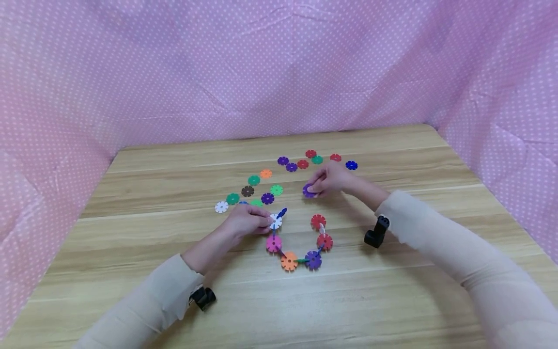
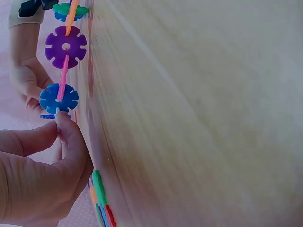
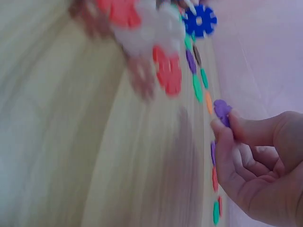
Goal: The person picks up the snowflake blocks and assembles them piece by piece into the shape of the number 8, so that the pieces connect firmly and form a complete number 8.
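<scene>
A curved chain of notched plastic discs, slotted into one another at right angles, hangs or lies in a U shape; its orange disc (image 1: 289,261) is at the bottom of the curve. My left hand (image 1: 249,219) pinches the white disc (image 1: 275,221) near the chain's left end, where a dark blue disc (image 1: 282,213) sticks out beyond it. At the other end is a red disc (image 1: 318,221). My right hand (image 1: 328,178) holds a separate purple disc (image 1: 308,190) between thumb and fingertips, apart from the chain. That purple disc (image 3: 222,112) also shows in the right wrist view.
Loose discs lie flat across the wooden table (image 1: 131,252): a white one (image 1: 221,207), a brown one (image 1: 247,191) and several others behind the left hand. Red, purple and green ones lie farther back, with a blue disc (image 1: 351,165) at the right. Pink dotted cloth (image 1: 244,72) surrounds the table.
</scene>
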Action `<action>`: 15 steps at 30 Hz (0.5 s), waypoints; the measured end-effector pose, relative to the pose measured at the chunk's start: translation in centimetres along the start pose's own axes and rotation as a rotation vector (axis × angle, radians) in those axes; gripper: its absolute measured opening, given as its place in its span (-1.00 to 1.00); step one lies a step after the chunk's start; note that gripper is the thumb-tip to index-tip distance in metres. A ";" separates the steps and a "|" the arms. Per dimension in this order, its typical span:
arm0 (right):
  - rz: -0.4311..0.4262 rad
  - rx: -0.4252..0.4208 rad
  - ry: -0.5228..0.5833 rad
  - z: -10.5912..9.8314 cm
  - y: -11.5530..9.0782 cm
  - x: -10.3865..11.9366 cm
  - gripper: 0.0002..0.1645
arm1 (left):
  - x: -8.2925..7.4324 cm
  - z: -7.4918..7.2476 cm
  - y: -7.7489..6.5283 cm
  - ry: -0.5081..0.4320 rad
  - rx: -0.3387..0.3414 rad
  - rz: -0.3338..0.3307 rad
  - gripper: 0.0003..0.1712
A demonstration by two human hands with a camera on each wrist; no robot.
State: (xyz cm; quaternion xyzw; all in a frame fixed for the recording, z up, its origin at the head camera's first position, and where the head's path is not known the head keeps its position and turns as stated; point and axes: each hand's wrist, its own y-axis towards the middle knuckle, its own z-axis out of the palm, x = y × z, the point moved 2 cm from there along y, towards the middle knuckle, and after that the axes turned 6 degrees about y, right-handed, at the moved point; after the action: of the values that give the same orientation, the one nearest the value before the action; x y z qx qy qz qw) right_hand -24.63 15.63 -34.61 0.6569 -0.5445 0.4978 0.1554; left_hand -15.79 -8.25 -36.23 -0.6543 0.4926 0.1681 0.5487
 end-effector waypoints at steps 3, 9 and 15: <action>0.027 0.024 0.033 1.2 -0.2 0.8 -0.71 | 0.0 0.0 0.0 -0.003 0.001 0.005 -0.76; 0.049 0.038 0.083 3.1 -0.6 1.6 -0.71 | 0.0 0.0 0.0 -0.006 0.001 0.006 -0.76; 0.027 0.058 0.127 4.1 -1.1 1.9 -0.71 | 0.1 0.0 0.0 -0.012 0.003 0.009 -0.76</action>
State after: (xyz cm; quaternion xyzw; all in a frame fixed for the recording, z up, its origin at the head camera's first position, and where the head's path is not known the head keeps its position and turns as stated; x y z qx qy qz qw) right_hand -21.87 11.90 -34.58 0.6207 -0.5277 0.5562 0.1640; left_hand -15.78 -8.27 -36.32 -0.6502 0.4923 0.1736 0.5520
